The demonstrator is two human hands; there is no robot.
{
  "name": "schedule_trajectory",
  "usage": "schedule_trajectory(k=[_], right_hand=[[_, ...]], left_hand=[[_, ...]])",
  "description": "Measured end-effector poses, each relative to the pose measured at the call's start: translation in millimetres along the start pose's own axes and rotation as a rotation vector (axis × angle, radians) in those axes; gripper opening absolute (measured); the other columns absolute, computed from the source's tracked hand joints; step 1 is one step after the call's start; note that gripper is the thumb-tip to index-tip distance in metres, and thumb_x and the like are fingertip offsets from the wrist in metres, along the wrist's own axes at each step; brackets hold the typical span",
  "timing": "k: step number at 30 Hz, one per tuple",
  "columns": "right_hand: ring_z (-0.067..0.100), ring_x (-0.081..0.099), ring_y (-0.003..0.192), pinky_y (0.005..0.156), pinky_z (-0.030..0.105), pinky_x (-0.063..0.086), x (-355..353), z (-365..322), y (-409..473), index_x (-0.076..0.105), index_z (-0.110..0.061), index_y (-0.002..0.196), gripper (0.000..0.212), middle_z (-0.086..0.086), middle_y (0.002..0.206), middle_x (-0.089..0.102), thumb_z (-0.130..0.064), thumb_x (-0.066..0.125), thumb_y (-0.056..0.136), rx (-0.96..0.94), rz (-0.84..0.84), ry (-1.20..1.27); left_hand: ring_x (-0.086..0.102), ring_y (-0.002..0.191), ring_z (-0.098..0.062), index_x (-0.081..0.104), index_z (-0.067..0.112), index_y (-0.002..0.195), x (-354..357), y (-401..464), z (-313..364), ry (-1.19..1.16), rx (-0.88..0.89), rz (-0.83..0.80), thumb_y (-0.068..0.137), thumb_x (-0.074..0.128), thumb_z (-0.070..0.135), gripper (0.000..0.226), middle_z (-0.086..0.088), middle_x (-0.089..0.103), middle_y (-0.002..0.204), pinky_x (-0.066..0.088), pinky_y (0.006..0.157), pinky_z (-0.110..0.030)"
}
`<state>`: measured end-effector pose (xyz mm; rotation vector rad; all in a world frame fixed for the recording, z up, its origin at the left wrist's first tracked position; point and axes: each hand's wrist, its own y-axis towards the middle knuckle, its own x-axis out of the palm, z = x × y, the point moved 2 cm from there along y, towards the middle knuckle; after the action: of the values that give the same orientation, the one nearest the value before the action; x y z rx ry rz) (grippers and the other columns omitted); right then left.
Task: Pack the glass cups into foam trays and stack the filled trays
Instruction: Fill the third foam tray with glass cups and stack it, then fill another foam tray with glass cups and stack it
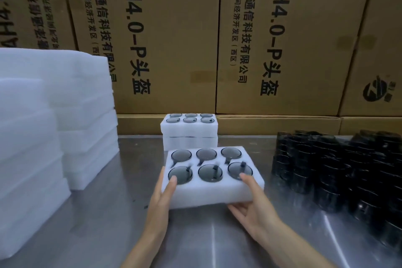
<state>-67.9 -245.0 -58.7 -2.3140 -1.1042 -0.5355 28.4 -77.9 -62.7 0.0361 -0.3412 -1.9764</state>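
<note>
Holding the filled foam tray [214, 172] at lower centre of the frame, both hands clamp its near corners: the left hand [162, 194] has its thumb on the top face by the near-left cup and its fingers hidden beneath, while the right hand [253, 204] sets its thumb on top near the right cup with its fingers curled under the front edge. That top-and-bottom pinch probably keeps the soft foam from sagging, and the tray sits tilted, its near edge raised off the steel desk [108, 224]. All six pockets hold dark glass cups [210, 173], so packing of this tray looks finished and it seems ready for stacking. The likely destination is the stack of filled trays [189, 130] just behind it at centre, against the cardboard boxes [174, 28]. Empty foam trays [54, 115] are piled at the left, and loose cups [339, 172] crowd the right, each supply within reach of one hand.
</note>
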Motion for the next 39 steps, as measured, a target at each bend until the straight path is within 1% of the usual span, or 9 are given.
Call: schedule_trajectory(k=[4, 9, 12, 14, 16, 19, 25, 32, 39], right_hand=[[0.019, 0.067, 0.092, 0.062, 0.030, 0.050, 22, -23, 48, 0.059, -0.019, 0.119, 0.040, 0.005, 0.103, 0.072, -0.033, 0.066, 0.083, -0.074, 0.016, 0.083], [0.016, 0.067, 0.084, 0.056, 0.025, 0.055, 76, -67, 105, 0.060, -0.019, 0.106, 0.032, 0.004, 0.094, 0.070, -0.042, 0.065, 0.084, -0.206, -0.062, 0.156], [0.019, 0.066, 0.089, 0.056, 0.027, 0.056, 116, -91, 138, 0.056, -0.018, 0.099, 0.034, 0.006, 0.103, 0.066, -0.043, 0.070, 0.080, -0.249, -0.073, 0.123], [0.021, 0.064, 0.092, 0.055, 0.028, 0.054, 141, -100, 159, 0.053, -0.017, 0.107, 0.042, 0.007, 0.109, 0.061, -0.042, 0.072, 0.079, -0.270, -0.058, 0.082], [0.024, 0.062, 0.096, 0.059, 0.031, 0.055, 159, -104, 178, 0.046, -0.014, 0.123, 0.058, 0.009, 0.114, 0.056, -0.039, 0.073, 0.078, -0.284, -0.027, 0.069], [0.025, 0.060, 0.100, 0.076, 0.035, 0.057, 168, -98, 202, 0.039, -0.014, 0.131, 0.066, 0.009, 0.121, 0.053, -0.037, 0.073, 0.079, -0.247, 0.017, 0.043], [0.028, 0.058, 0.109, 0.078, 0.040, 0.057, 166, -87, 227, 0.039, -0.015, 0.135, 0.068, 0.010, 0.129, 0.051, -0.033, 0.074, 0.080, -0.188, 0.049, 0.005], [0.029, 0.053, 0.115, 0.084, 0.045, 0.056, 171, -88, 230, 0.036, -0.014, 0.133, 0.068, 0.010, 0.131, 0.045, -0.029, 0.074, 0.079, -0.208, 0.109, 0.017], [0.030, 0.048, 0.118, 0.085, 0.044, 0.055, 175, -92, 228, 0.035, -0.014, 0.134, 0.073, 0.008, 0.133, 0.041, -0.031, 0.077, 0.077, -0.207, 0.140, -0.005]], left_hand=[[0.026, 0.140, -0.004, 0.021, 0.036, 0.148, 2, 23, -18, 0.072, -0.095, -0.047, 0.080, 0.052, 0.069, 0.082, 0.019, 0.029, 0.151, 0.014, 0.118, -0.035], [0.015, 0.144, -0.008, -0.001, 0.027, 0.152, 10, 31, -44, 1.032, 0.053, -0.182, 0.085, 0.029, 0.073, 0.086, 0.005, 0.007, 0.159, 0.013, 0.113, -0.024], [-0.003, 0.146, -0.008, -0.002, 0.024, 0.152, 18, 34, -50, 1.260, 0.155, -0.301, 0.086, 0.026, 0.072, 0.085, 0.003, -0.010, 0.159, 0.001, 0.116, -0.031], [0.011, 0.145, -0.008, 0.020, 0.023, 0.151, 22, 34, -49, 1.304, 0.209, -0.297, 0.086, 0.026, 0.071, 0.081, 0.000, 0.007, 0.160, 0.013, 0.116, -0.030], [0.059, 0.112, 0.000, 0.070, 0.025, 0.113, 20, 35, -44, 1.382, 0.237, -0.280, 0.083, 0.016, 0.072, 0.077, 0.003, 0.062, 0.126, 0.049, 0.087, -0.018], [0.069, 0.067, 0.000, 0.078, 0.030, 0.066, 22, 32, -47, 1.418, 0.271, -0.145, 0.078, 0.008, 0.072, 0.082, 0.010, 0.074, 0.080, 0.052, 0.048, -0.018], [0.068, 0.070, 0.004, 0.077, 0.035, 0.068, 21, 40, -50, 1.427, 0.229, -0.101, 0.032, 0.045, 0.094, 0.076, 0.014, 0.074, 0.082, 0.053, 0.051, -0.019], [0.065, 0.076, 0.012, 0.075, 0.044, 0.080, 14, 32, -39, 1.497, 0.344, -0.081, 0.045, 0.036, 0.099, 0.076, 0.024, 0.071, 0.087, 0.042, 0.069, -0.007], [0.070, 0.070, -0.002, 0.077, 0.031, 0.067, 15, 46, -73, 1.480, 0.367, -0.054, 0.010, 0.074, 0.078, 0.074, 0.009, 0.074, 0.082, 0.051, 0.059, -0.016]])
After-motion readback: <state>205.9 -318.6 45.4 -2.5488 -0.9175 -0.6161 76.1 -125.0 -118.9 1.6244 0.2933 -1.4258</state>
